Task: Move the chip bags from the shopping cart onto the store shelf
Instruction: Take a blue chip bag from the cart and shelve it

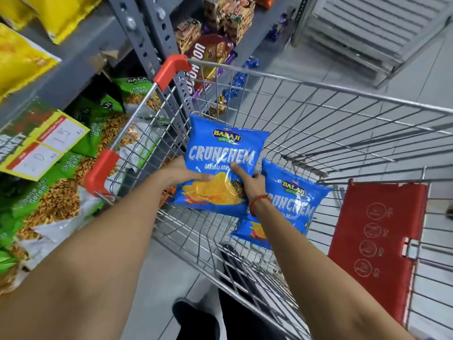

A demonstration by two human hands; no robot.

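A blue Crunchem chip bag (220,153) is lifted inside the wire shopping cart (343,133), held from both sides. My left hand (181,174) grips its lower left edge, thumb on the front. My right hand (247,182), with a red thread at the wrist, holds its right side, index finger pressed on the front. A second blue chip bag (296,200) lies on the cart floor just right of my right hand, partly hidden by my forearm. The store shelf (81,62) stands to the left of the cart.
Green Chana Garam bags (61,192) fill the lower shelf at left, yellow bags (22,60) the shelf above, with a yellow price tag (41,146) on the edge. Chocolate packs (208,52) lie beyond the cart. The red child-seat flap (377,244) is at right. A grey rack (372,28) stands far right.
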